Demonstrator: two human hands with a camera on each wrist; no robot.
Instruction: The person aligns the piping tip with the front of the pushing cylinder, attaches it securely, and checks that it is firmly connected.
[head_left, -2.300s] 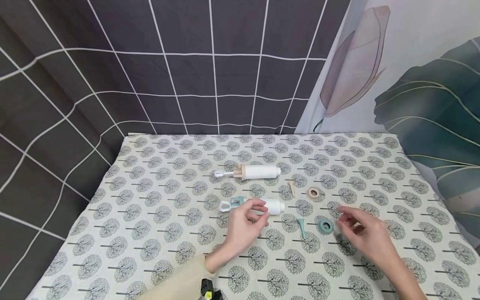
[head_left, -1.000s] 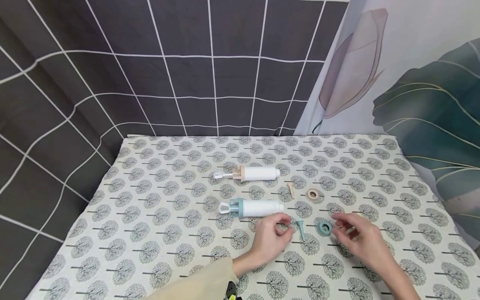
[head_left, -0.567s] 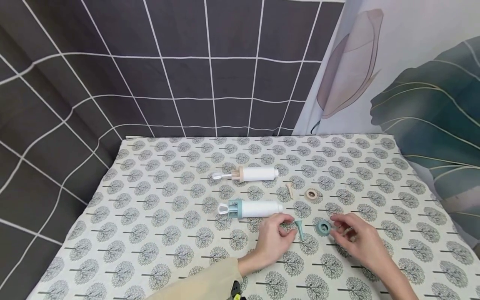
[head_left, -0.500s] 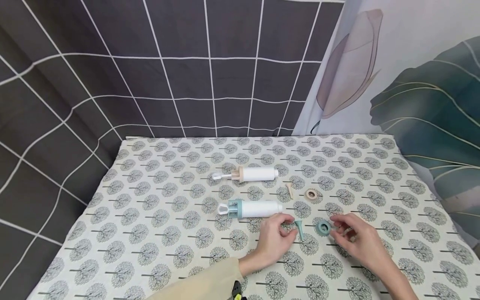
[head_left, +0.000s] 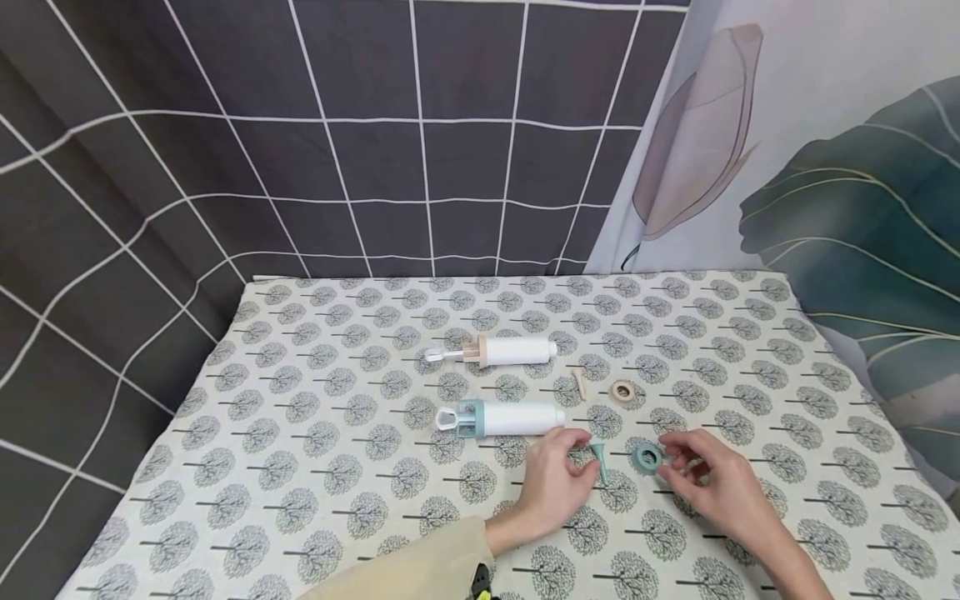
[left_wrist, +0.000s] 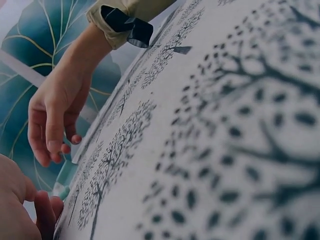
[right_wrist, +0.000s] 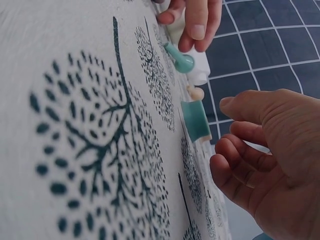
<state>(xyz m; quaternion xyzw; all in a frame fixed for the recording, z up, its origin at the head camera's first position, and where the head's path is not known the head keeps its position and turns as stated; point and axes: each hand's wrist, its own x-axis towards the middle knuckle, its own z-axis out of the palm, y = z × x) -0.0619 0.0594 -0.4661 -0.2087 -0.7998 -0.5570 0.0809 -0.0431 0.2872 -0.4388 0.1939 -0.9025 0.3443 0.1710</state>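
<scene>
Right hand (right_wrist: pixel 277 157), loosely curled, holds nothing — only its wrist view shows the teal ring (right_wrist: pixel 196 121) clearly apart.

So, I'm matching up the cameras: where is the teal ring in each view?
Head: the teal ring lies right of centre, lower half, beside the right hand.
Left wrist: probably the teal patch, lower left, below that hand; partly hidden.
Right wrist: the ring, right of centre, mid-height, seen side-on.
Shared landmark: the right hand, in all three.
</scene>
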